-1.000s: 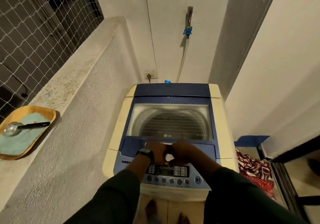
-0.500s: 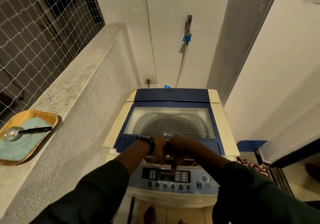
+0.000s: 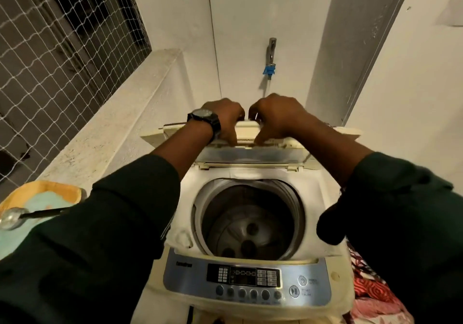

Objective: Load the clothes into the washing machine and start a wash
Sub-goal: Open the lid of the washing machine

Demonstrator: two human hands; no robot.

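A cream top-loading washing machine stands in front of me with its lid folded up at the back. The round steel drum lies exposed and holds no clothes. My left hand, with a black watch on the wrist, and my right hand both grip the raised lid's top edge, side by side. The blue control panel with buttons and a display runs along the front. Red patterned clothes lie low at the right of the machine.
A concrete ledge runs along the left under a netted window. On it sits a yellow tray with a metal scoop. A wall tap with a blue fitting hangs behind the machine. White walls close in at the right.
Both hands have lifted the lid from flat and shut to folded upright at the back, which uncovered the drum. My view has moved closer over the machine.
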